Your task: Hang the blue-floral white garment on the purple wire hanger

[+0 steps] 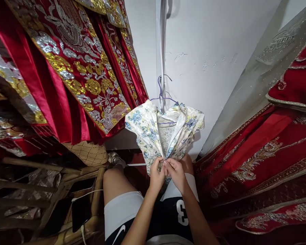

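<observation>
A white floral dress [148, 127] with blue and yellow flowers hangs in front of me on a thin purple hanger [160, 89]. Its neckline is open in a V that narrows down to my fingers. My left hand [158, 172] pinches the left front edge at the bottom of the V. Right beside it, my right hand [174, 170] pinches the other edge, and the fingertips of both hands meet. Any button or fastener between them is hidden. The dress's lower part falls behind my hands, between my knees.
Red garments with gold and silver sequins [94, 78] hang at the left. More red beaded garments [260, 153] and a sheer grey veil-like fabric [234, 98] hang at the right. A bamboo chair [98, 194] at lower left bears phones [81, 212] with white cables. A white wall [206, 44] stands behind.
</observation>
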Demonstrator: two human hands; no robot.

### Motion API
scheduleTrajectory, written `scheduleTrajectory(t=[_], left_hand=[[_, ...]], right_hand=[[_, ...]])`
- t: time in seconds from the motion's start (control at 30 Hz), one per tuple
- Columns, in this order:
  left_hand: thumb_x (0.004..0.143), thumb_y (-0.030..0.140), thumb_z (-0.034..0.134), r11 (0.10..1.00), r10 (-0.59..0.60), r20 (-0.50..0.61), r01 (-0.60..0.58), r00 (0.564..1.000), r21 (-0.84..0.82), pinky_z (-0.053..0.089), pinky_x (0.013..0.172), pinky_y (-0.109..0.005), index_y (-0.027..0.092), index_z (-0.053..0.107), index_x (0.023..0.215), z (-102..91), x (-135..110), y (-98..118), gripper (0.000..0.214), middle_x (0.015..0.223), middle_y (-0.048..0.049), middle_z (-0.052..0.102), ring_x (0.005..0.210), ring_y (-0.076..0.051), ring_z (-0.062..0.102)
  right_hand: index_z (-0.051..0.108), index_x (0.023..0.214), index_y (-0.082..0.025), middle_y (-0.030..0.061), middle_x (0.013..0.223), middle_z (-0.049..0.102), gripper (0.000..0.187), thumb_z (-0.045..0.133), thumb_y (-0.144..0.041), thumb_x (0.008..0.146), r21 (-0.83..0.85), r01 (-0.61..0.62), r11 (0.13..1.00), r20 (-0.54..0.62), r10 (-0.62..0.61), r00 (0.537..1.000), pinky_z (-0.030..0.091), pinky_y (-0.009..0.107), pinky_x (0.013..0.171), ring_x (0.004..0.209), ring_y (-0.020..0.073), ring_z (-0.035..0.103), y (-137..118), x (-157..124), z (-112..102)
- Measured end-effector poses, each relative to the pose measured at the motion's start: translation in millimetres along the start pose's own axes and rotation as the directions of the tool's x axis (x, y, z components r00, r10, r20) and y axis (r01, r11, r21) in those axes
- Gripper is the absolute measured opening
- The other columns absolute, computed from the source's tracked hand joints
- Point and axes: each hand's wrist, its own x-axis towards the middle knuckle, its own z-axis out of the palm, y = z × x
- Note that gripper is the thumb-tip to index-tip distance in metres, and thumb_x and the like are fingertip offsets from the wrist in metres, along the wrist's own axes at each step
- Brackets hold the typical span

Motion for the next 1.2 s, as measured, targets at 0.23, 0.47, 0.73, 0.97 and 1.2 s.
scheduleTrajectory(t=[0.23,0.47,0.73,0.97,1.2], left_hand=[[0.094,0.037,0.051,0.994,0.043,0.012,-0.044,0.999,0.1,0.042,0.07,-0.03,0.024,0.048,0.073,-2.2,-1,0,0.025,0.071,-0.001,0.055,0.071,-0.019,0.054],[0.094,0.033,0.047,0.972,0.032,0.083,-0.05,0.996,0.229,0.04,0.069,-0.031,0.025,0.042,0.072,19.5,-3,-15,0.024,0.073,-0.0025,0.054,0.071,-0.021,0.053],[0.096,0.031,0.055,0.953,0.149,0.372,-0.233,0.916,0.193,0.047,0.074,-0.031,0.021,0.063,0.096,-19.9,55,18,0.013,0.083,-0.0033,0.067,0.079,-0.02,0.064],[0.101,0.028,0.048,0.794,0.539,0.118,-0.55,0.834,0.26,0.049,0.078,-0.03,0.019,0.063,0.122,-58.0,163,125,0.027,0.094,-0.0047,0.071,0.08,-0.017,0.064],[0.094,0.023,0.059,0.784,0.578,0.014,-0.56,0.816,0.269,0.045,0.077,-0.028,0.019,0.065,0.085,-68.6,182,143,0.012,0.083,-0.0018,0.068,0.079,-0.017,0.061]], right_hand=[[0.064,0.066,-0.02,-0.0024,0.045,0.054,0.039,0.069,-0.055,0.082,-0.056,0.018,0.998,-0.027,-0.019,0.999,0.031,0.025,0.044,0.041,0.0108,0.042,-51,35,-3],[0.066,0.066,-0.015,-0.0022,0.048,0.057,0.031,0.073,-0.04,0.082,-0.095,0.175,0.98,-0.09,-0.184,0.979,0.026,0.021,0.041,0.038,0.0062,0.039,-142,135,9],[0.065,0.074,-0.015,-0.0052,0.047,0.054,0.023,0.065,-0.034,0.088,-0.045,0.274,0.961,-0.09,-0.277,0.957,0.026,0.019,0.04,0.039,0.0058,0.039,-160,135,10],[0.062,0.074,-0.018,-0.0048,0.049,0.054,0.023,0.063,-0.035,0.09,-0.161,0.401,0.902,0.042,-0.4,0.916,0.033,0.022,0.048,0.044,0.0091,0.044,-163,123,10],[0.057,0.066,-0.02,-0.0043,0.052,0.05,0.025,0.062,-0.036,0.083,-0.367,0.299,0.881,-0.031,-0.333,0.942,0.027,0.025,0.048,0.047,0.0111,0.041,-112,141,-2]])
